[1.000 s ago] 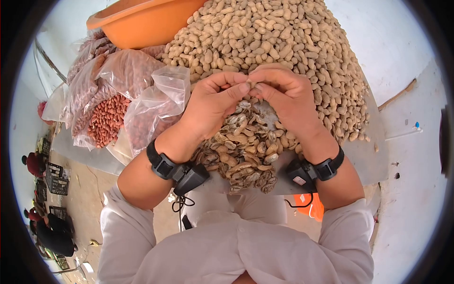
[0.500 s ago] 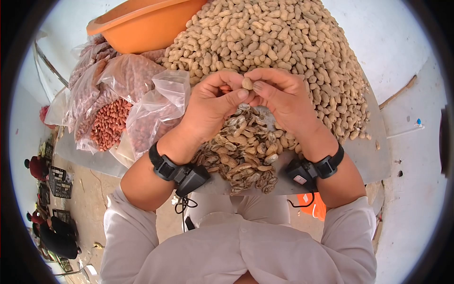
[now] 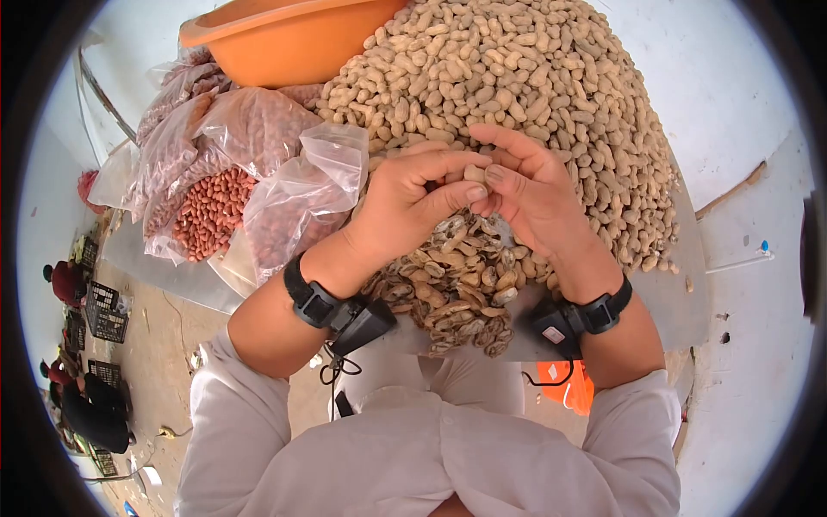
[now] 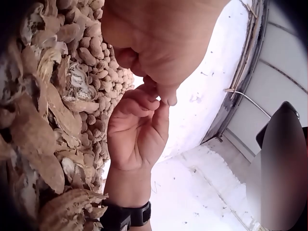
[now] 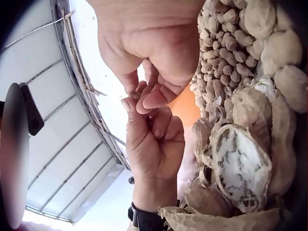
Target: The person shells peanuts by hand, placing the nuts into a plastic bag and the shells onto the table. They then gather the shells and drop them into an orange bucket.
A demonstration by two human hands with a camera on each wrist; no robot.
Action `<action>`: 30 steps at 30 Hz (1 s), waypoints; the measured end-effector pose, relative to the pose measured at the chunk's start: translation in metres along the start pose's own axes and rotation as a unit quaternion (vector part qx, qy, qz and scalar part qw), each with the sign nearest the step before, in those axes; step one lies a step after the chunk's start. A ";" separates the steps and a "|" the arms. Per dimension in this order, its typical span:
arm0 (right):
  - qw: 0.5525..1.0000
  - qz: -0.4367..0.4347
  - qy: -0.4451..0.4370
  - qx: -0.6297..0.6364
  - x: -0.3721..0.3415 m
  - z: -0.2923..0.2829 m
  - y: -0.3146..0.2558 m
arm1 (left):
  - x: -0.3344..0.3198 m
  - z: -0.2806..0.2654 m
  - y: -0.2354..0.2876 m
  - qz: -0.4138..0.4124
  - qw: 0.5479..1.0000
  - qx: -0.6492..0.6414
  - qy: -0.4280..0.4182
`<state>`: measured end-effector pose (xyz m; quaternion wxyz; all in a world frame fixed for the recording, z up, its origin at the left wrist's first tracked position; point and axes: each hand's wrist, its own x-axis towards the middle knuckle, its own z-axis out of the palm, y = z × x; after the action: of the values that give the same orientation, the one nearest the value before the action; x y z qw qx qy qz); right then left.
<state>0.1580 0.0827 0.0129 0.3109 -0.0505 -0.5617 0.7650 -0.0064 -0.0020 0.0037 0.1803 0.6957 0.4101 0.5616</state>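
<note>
Between the fingertips of both hands, above the shell heap, is a small tan peanut (image 3: 475, 175) in its shell. My left hand (image 3: 413, 196) pinches it from the left with thumb and forefinger, the other fingers curled under. My right hand (image 3: 544, 194) meets it from the right, thumb against the peanut, forefinger lifted higher. In the left wrist view the fingertips of the right hand (image 4: 137, 132) come up against those of the left. Broken peanut shells (image 3: 448, 289) lie heaped just below both hands.
A big mound of unshelled peanuts (image 3: 534, 77) rises behind the hands. To the left are clear bags (image 3: 310, 198) and loose red kernels (image 3: 211, 211). An orange basin (image 3: 293, 47) stands at the back left. Black crates (image 3: 108, 312) and people sit on the floor beyond.
Both hands have shifted slightly right and down in the head view, keeping the peanut between them. The right forefinger has lifted away from the left hand's fingertips.
</note>
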 end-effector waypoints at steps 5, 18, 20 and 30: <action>1.000 0.005 -0.015 -0.018 -0.002 0.003 -0.004 | 0.002 0.002 0.005 0.048 0.997 0.052 0.011; 0.967 0.002 -0.029 -0.253 -0.006 0.008 -0.005 | -0.002 0.011 0.007 -0.011 0.995 0.090 0.033; 0.961 0.000 -0.017 -0.277 -0.005 0.007 -0.005 | -0.002 0.012 0.006 -0.011 0.995 0.094 0.046; 0.887 -0.142 0.023 -0.439 -0.003 0.005 -0.004 | -0.005 0.016 -0.005 -0.177 0.972 -0.150 0.038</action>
<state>0.1603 0.0778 0.0177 0.3755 -0.1189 -0.8340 0.3865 0.0062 0.0005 -0.0072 0.3635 0.5553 0.4448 0.6014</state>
